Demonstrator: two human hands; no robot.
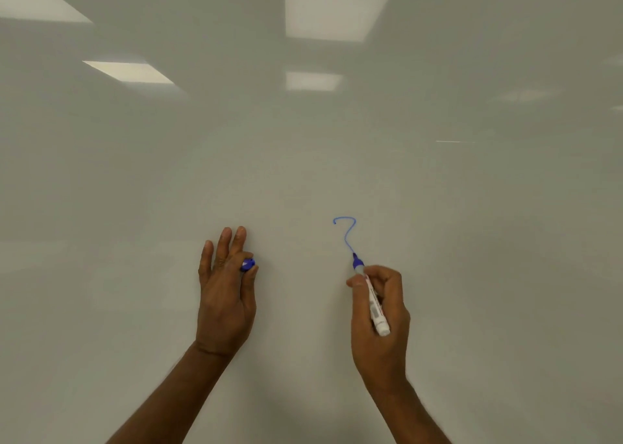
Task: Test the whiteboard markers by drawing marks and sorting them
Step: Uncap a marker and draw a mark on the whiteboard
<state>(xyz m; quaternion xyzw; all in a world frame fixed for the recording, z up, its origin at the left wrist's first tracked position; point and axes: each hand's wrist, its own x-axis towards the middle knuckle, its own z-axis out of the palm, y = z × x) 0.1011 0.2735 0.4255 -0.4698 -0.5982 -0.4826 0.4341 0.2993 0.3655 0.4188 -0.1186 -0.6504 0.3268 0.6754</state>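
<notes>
A white-barrelled marker with a blue tip (374, 300) is gripped in my right hand (381, 322), its tip touching the whiteboard (303, 157). A curved blue line (347, 233) runs on the board from a hook at the top down to the tip. To the left, my left hand (224, 295) pinches the blue marker cap (248, 264) between thumb and forefinger, while its other fingers point straight up near the board.
The glossy whiteboard fills the whole view and mirrors several square ceiling lights (337, 8). A faint short streak (455, 141) shows on the board at the right.
</notes>
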